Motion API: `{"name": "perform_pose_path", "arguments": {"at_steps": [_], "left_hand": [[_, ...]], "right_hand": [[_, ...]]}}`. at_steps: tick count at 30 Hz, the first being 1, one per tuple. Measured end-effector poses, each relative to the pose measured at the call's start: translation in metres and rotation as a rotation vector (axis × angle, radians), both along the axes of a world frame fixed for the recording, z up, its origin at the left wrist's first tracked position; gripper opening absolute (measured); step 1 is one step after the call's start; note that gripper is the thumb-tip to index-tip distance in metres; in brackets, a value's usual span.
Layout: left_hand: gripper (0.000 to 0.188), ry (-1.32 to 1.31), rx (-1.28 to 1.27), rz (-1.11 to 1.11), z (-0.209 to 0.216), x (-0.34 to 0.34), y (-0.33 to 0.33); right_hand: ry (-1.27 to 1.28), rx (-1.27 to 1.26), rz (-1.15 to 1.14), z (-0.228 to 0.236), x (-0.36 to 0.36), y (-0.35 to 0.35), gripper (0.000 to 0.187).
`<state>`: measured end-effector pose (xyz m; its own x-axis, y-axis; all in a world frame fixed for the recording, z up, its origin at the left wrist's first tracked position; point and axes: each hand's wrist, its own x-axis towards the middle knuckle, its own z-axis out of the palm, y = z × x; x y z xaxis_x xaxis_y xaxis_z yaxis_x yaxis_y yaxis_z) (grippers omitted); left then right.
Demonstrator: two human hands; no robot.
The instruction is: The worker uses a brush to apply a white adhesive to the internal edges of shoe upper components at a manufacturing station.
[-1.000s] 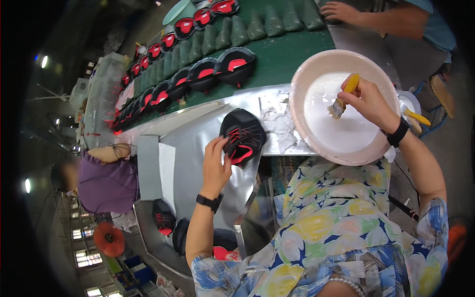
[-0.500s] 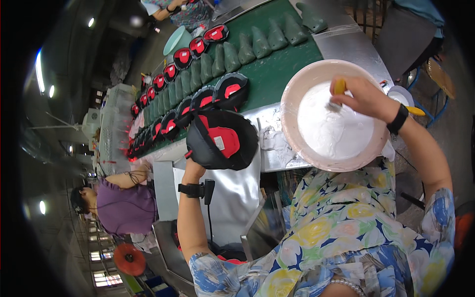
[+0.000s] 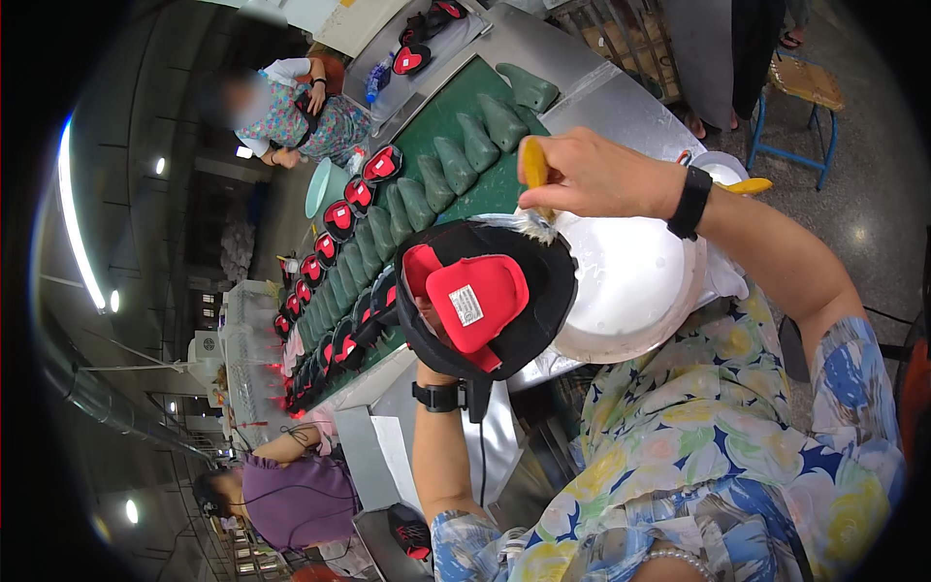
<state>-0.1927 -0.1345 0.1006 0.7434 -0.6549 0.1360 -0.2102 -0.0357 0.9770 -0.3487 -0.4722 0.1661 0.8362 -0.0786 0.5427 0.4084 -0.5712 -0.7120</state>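
A black shoe upper (image 3: 546,296) with a red lining and a white label is held up by my left hand (image 3: 436,372). Most of that hand is hidden behind the upper. In my right hand (image 3: 609,177), closed around its yellow handle, is a brush (image 3: 535,163). Its whitened bristles touch the upper's far edge, where a white streak shows. Just right of the upper stands a wide pale pink basin (image 3: 690,308) holding white liquid (image 3: 630,281), partly covered by the upper and my right arm.
A green conveyor belt (image 3: 477,80) carries rows of green shoe lasts (image 3: 452,163) and red-lined uppers (image 3: 339,219). Another yellow handle (image 3: 749,186) rests by a white tub (image 3: 720,167). Co-workers are at far left (image 3: 303,112) and lower left (image 3: 296,500). A stool (image 3: 807,82) stands at right.
My right hand has brought the brush from the basin leftward to the upper's edge. My left hand has shifted the upper right, toward the basin, and turned it. The view has swung too.
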Motion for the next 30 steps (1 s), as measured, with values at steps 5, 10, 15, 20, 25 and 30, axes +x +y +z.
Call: {"name": "perform_pose_path", "arguments": {"at_steps": [5, 10, 15, 20, 25, 30], "left_hand": [[0.05, 0.142, -0.149, 0.062, -0.003, -0.026, -0.029], [0.051, 0.26, -0.256, 0.136, 0.002, -0.039, -0.043], [0.052, 0.128, -0.304, 0.192, -0.002, -0.045, -0.052], [0.048, 0.108, -0.287, 0.187, -0.022, -0.041, -0.031], [0.045, 0.245, -0.29, 0.183, -0.042, -0.014, -0.01], [0.042, 0.35, -0.296, 0.161, -0.052, -0.004, -0.004]], "right_hand": [[0.075, 0.106, -0.272, -0.02, -0.012, 0.008, 0.037], [0.208, 0.447, -0.303, -0.046, -0.013, 0.031, 0.037], [0.248, 0.657, -0.201, -0.049, -0.02, 0.055, 0.039], [0.384, 0.723, -0.114, -0.052, -0.028, 0.07, 0.037], [0.157, 0.386, -0.217, -0.028, -0.044, 0.055, 0.025], [-0.276, -0.471, 0.035, -0.028, -0.028, 0.05, 0.028]]}}
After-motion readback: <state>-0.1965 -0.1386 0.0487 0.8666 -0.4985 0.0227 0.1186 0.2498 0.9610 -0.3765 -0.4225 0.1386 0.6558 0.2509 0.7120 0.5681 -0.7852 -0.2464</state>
